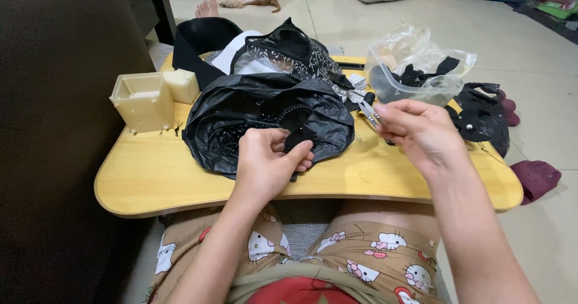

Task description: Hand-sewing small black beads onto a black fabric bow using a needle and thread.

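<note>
Yellow lap table (150, 177), tiled floor behind: left hand (265, 162) pinches small black fabric piece (298, 136) over crumpled black plastic bag (265, 108); right hand (415, 129) grips small metal snips (370, 116).

Two hands (268, 162), one table (150, 177), one tub (409, 84)

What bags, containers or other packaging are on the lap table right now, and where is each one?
Black plastic bag: table centre, crumpled and open, under the left hand.
Clear plastic tub: back right, lined with a clear bag, black pieces inside.
Cream plastic box: back left, square, open-topped.
Clear bag with black-and-white pattern: back centre.
No labels, signs or screens visible.
</note>
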